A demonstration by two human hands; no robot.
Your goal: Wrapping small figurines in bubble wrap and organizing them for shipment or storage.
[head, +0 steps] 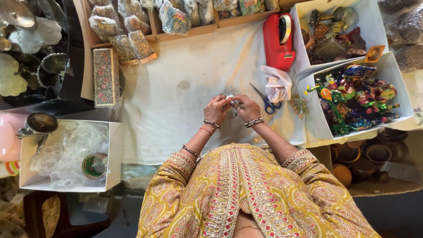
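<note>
My left hand (217, 109) and my right hand (247, 107) meet over a white cloth-covered table (176, 114). Together they pinch a small pale, shiny item (230, 98) between their fingertips; most of it is hidden by the fingers. Both wrists wear bangles, and mustard embroidered sleeves cover my arms. Blue-handled scissors (265, 100) lie just to the right of my right hand, next to a crumpled white tissue (276, 82).
A red tape dispenser (278, 40) stands at the back. Two white boxes on the right hold colourful figurines (357, 99) and metal trinkets (331, 35). A left-hand box (66, 154) holds plastic wrap and a tape roll. A patterned box (105, 77) and bagged goods line the rear left.
</note>
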